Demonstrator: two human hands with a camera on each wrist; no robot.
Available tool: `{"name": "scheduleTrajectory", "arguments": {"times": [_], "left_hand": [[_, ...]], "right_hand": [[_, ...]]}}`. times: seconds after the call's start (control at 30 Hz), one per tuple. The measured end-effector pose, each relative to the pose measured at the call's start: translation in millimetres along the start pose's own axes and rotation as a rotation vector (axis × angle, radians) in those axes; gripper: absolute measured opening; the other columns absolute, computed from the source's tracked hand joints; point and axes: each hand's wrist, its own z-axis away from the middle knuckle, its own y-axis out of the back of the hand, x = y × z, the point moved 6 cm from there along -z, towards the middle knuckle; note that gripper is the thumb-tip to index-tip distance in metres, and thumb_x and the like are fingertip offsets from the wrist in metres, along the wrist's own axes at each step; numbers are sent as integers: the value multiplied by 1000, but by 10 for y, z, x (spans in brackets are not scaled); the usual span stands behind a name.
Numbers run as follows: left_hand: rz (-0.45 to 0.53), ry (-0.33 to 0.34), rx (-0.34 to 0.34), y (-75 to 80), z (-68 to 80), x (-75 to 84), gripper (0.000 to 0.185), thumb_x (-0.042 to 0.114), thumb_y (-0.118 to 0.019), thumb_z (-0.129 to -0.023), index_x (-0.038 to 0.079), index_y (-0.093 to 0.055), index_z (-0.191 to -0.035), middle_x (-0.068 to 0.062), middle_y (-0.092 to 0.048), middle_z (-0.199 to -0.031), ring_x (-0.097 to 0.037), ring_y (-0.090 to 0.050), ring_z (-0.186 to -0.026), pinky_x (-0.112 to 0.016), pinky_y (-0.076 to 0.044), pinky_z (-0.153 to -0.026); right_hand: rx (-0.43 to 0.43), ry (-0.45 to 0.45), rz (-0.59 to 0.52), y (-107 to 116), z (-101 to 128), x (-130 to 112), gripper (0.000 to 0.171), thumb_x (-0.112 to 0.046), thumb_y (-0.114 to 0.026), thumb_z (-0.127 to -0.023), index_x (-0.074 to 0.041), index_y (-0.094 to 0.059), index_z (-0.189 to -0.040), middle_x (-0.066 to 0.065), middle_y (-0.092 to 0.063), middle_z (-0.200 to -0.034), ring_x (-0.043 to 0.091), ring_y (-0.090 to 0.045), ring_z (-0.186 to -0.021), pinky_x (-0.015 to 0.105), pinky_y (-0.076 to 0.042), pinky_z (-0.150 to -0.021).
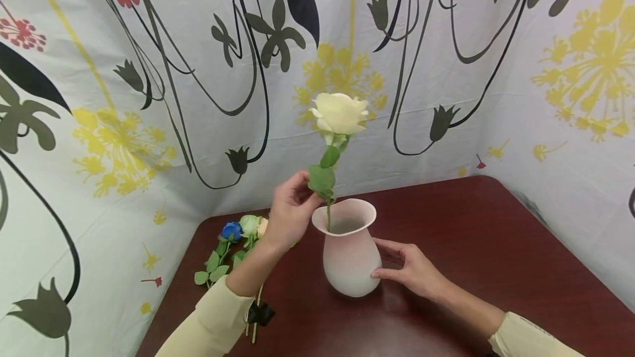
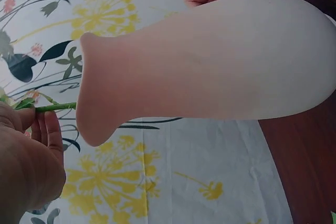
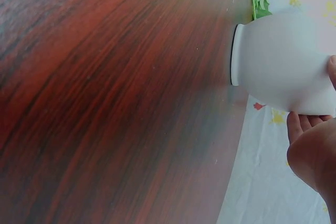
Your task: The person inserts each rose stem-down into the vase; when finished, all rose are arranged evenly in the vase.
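My left hand [image 1: 291,212] pinches the green stem of a white rose [image 1: 339,114] between thumb and fingers. The bloom stands upright above the vase [image 1: 351,263], and the lower stem dips inside the flared mouth, its end hidden. In the left wrist view, the stem [image 2: 63,106] runs from my fingertips over the vase rim [image 2: 88,90]. The vase is pale pink at the neck, whiter below, and stands upright on the table. My right hand [image 1: 412,270] holds its right side, thumb in front and fingers behind; the right wrist view shows the fingers [image 3: 295,129] against the vase.
Left of the vase, partly behind my left forearm, lie a blue rose [image 1: 231,231], a pale green rose [image 1: 249,225] and a cream rose [image 1: 262,227]. A black bow [image 1: 260,313] is by their stems. Patterned cloth [image 1: 198,103] hangs around the dark red table [image 1: 456,225].
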Motion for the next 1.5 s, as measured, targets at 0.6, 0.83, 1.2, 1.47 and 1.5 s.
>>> {"name": "scheduleTrajectory", "arguments": {"times": [0.6, 0.83, 1.2, 1.47, 1.5], "left_hand": [[-452, -9, -199, -330, 118, -46, 16, 6, -79, -97, 12, -82, -111, 1, -79, -104, -10, -75, -89, -23, -61, -76], [-509, -30, -174, -216, 167, -45, 21, 12, -81, -95, 16, -83, -116, 4, -80, -110, -7, -75, -93, -22, -61, -76], [-326, 96, 3, 245, 224, -141, 19, 14, -79, -98, 13, -82, -117, 5, -80, -109, -9, -76, -95, -29, -62, -84], [-118, 203, 142, 623, 248, -359, 23, 10, -78, -99, 7, -79, -121, -11, -78, -117, -23, -75, -108, -29, -60, -92], [-105, 225, 159, 671, 261, -398, 24, 12, -78, -99, 7, -79, -123, -12, -78, -119, -22, -75, -109, -28, -59, -93]], "right_hand": [[-8, -25, -5, 8, 16, 2, 69, -18, -88, -90, 1, -58, -150, 18, -63, -146, 22, -67, -127, 35, -56, -102], [-18, -46, 24, -3, 19, -11, 69, -22, -87, -91, 0, -58, -150, 16, -63, -146, 30, -66, -127, 42, -56, -102], [-12, -17, 13, -8, 15, -26, 70, -20, -89, -89, 2, -59, -148, 18, -64, -145, 27, -68, -124, 36, -58, -99], [-9, -20, 21, -4, 22, -37, 70, -21, -89, -90, 2, -58, -149, 18, -64, -144, 28, -69, -122, 31, -58, -97], [-8, -20, 20, -3, 22, -37, 70, -21, -89, -90, 2, -58, -149, 18, -64, -144, 28, -69, -122, 31, -58, -97]]}}
